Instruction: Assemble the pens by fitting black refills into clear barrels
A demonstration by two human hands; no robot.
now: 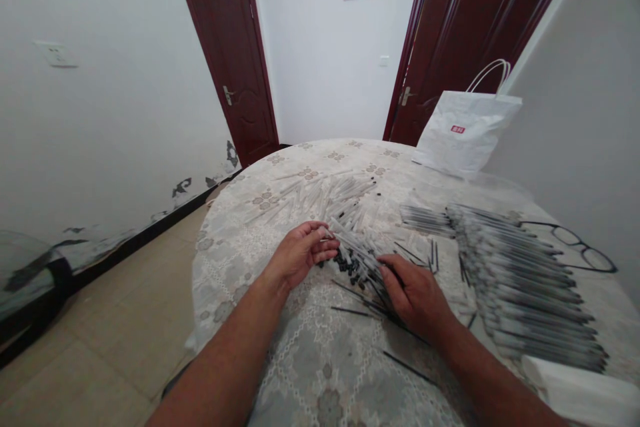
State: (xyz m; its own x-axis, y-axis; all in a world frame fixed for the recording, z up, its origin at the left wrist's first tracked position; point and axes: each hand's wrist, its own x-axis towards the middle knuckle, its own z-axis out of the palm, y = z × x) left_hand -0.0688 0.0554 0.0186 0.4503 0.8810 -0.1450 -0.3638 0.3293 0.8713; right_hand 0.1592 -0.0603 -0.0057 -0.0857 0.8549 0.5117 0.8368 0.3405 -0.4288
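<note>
My left hand (306, 250) is closed in a pinch on one end of a clear pen barrel, over the middle of the table. My right hand (416, 290) has its thumb and fingers pressed together at the right of the same spot; what is between them is too small to make out. Between and under the hands lies a heap of clear pen barrels (363, 250) with small black caps (350, 268) along its near side. Thin black pen refills (353, 311) lie scattered below the hands.
More clear barrels (320, 193) spread behind the heap. To the right are a large stack of pens (525, 287), a smaller bundle (427, 219), eyeglasses (570, 235) and a white packet (575, 380). A white paper bag (465, 133) stands at the back right of the patterned tablecloth (295, 373).
</note>
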